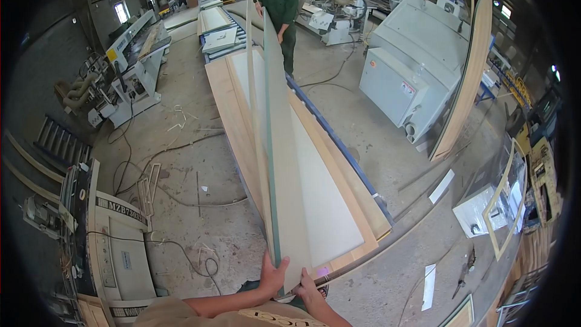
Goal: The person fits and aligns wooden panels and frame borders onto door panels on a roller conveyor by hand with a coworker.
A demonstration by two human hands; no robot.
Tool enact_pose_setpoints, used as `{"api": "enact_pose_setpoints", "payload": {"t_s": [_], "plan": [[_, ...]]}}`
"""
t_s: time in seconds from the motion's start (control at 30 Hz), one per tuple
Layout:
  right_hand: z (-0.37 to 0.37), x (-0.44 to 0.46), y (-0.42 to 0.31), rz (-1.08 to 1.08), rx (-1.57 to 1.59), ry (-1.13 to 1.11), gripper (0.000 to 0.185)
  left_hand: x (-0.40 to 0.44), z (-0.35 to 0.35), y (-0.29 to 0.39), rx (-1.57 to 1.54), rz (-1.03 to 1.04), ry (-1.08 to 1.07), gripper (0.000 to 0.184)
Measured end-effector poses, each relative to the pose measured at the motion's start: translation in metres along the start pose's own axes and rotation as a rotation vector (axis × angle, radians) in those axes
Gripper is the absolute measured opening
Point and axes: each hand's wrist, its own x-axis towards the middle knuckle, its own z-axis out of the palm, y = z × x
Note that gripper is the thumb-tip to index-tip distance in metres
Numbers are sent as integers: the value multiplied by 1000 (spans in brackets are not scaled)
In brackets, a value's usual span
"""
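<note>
Board (285,175), long and narrow, runs away from our 2 hands toward a co-worker (281,9), who holds its far end. Our left hand (275,274) is clamped on the near end's left edge, along the green strip (272,197); our right hand (307,287) grips the right edge just beside it, fingers partly hidden. Beyond our hands lies a pale-centred panel (330,200), partly behind the board; we cannot tell whether the 2 touch. We judge the board stiff, awkward for its length and fairly heavy, its smooth face perhaps slippery, so both long edges near each end seem the best hold.
</note>
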Motion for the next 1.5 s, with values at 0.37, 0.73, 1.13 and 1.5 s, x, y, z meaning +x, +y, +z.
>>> {"api": "enact_pose_setpoints", "payload": {"t_s": [0.37,0.73,1.13,1.5], "plan": [[-14,37,24,23,126,38,60,9,-103,24,-75,-149,99,55],[23,-16,-8,-345,-168,461,67,-8,-206,58,-98,-140,225,61],[-44,2,-77,-648,-390,430,65,-24,-250,9,228,-84,287,72],[-121,38,-126,-499,-813,727,111,-45,-207,25,595,-165,312,74]]}}
